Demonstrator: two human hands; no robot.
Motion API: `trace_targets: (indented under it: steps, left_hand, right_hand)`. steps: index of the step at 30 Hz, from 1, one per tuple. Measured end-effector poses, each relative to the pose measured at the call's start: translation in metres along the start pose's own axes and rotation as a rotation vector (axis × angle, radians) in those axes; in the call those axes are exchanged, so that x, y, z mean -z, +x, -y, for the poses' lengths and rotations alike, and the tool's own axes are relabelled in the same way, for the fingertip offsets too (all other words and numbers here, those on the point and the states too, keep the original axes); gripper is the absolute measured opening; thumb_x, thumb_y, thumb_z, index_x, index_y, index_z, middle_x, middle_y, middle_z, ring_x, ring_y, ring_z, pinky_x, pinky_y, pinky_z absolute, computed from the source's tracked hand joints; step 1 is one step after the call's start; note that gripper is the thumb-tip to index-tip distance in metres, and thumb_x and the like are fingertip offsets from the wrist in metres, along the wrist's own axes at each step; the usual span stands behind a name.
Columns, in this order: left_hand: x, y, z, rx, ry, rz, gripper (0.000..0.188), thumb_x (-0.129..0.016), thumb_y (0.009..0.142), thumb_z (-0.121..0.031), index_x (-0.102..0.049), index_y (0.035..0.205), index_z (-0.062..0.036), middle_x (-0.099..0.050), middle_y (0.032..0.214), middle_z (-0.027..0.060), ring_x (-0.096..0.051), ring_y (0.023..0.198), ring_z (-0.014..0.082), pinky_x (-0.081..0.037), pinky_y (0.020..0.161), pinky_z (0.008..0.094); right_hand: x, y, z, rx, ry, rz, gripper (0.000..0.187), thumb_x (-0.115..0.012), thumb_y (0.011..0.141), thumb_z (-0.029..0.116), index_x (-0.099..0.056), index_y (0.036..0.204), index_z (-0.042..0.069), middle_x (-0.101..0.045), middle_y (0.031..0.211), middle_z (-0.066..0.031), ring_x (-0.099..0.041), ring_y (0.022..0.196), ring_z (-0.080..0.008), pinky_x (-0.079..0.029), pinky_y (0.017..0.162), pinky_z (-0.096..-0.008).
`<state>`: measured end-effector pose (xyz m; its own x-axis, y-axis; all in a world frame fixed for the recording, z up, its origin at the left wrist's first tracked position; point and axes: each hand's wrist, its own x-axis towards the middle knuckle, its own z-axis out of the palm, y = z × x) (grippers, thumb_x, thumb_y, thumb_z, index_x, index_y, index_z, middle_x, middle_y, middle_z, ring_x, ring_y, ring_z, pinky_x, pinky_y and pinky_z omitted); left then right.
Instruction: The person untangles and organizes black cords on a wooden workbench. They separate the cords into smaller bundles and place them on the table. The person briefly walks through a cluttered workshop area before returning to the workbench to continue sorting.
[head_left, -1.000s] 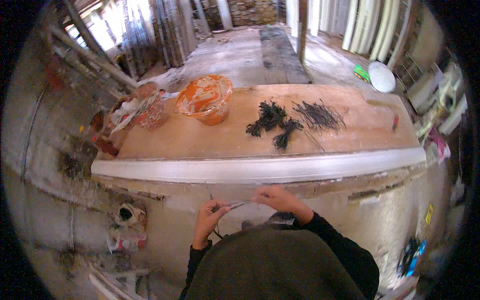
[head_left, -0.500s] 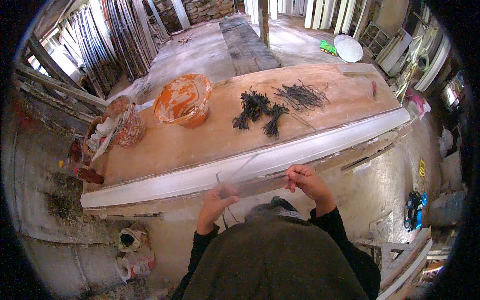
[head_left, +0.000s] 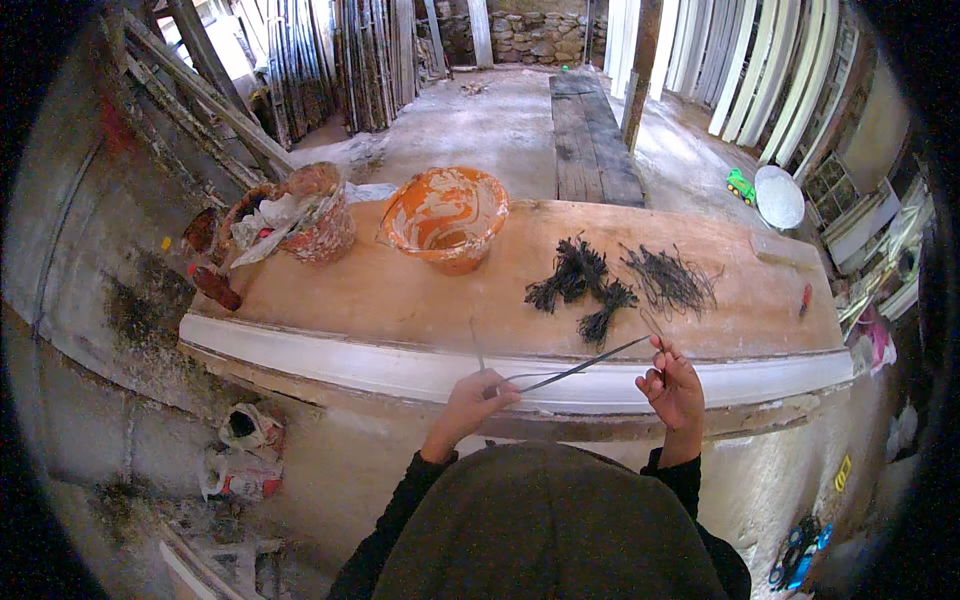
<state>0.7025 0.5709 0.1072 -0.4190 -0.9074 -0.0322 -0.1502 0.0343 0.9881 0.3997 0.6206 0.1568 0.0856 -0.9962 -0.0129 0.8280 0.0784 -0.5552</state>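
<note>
Here the thin dark wire (head_left: 575, 370) stretches between both hands, just above the near white edge of the workbench (head_left: 400, 300). The left hand (head_left: 475, 400) pinches its left end, fingers closed round it, with a short strand rising from the grip. The right hand (head_left: 675, 385) holds the right end, fingers curled about it. The wire is slender, stiff and slightly bowed, slanting up toward the right. Farther off on the raw wooden top lie bundles of dark wire ties (head_left: 585, 285) and a looser tangle (head_left: 670, 280) to their right. An orange, plaster-smeared bucket (head_left: 445, 215) stands far left, beside a crusted pot stuffed with rags (head_left: 300, 215).
</note>
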Motion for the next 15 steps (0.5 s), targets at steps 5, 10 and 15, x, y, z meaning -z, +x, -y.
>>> trace_targets:
  steps: [5,10,15]
  left_hand:
    - [-0.019,0.025,0.003,-0.028,0.247,0.005,0.018,-0.064,0.074,-0.022,-0.062,0.079,-0.0039,-0.057,0.071,0.0042,-0.048,0.06,0.0113,-0.039,0.056,0.0237]
    - [-0.051,0.062,-0.003,-0.1,0.407,0.149,0.019,-0.062,0.074,-0.024,-0.062,0.08,-0.0055,-0.06,0.071,0.0095,-0.051,0.058,0.0198,-0.041,0.056,0.0292]
    - [-0.089,0.101,0.016,-0.32,0.441,0.231,0.017,-0.061,0.076,-0.02,-0.062,0.08,-0.004,-0.062,0.074,0.0086,-0.056,0.061,0.0196,-0.044,0.059,0.028]
  right_hand:
    - [0.014,0.007,0.024,0.07,0.104,-0.034,0.034,-0.045,0.087,0.016,-0.041,0.117,0.001,-0.059,0.084,-0.0019,-0.058,0.067,-0.0173,-0.046,0.076,-0.0368]
    - [0.051,-0.008,0.058,0.163,0.265,-0.093,0.03,-0.045,0.086,0.015,-0.044,0.115,0.007,-0.062,0.086,-0.0012,-0.06,0.074,-0.0177,-0.045,0.079,-0.0361]
    - [0.079,-0.033,0.082,0.314,0.318,-0.182,0.025,-0.047,0.086,0.016,-0.051,0.109,0.009,-0.063,0.088,-0.0005,-0.06,0.076,-0.0165,-0.045,0.079,-0.0354]
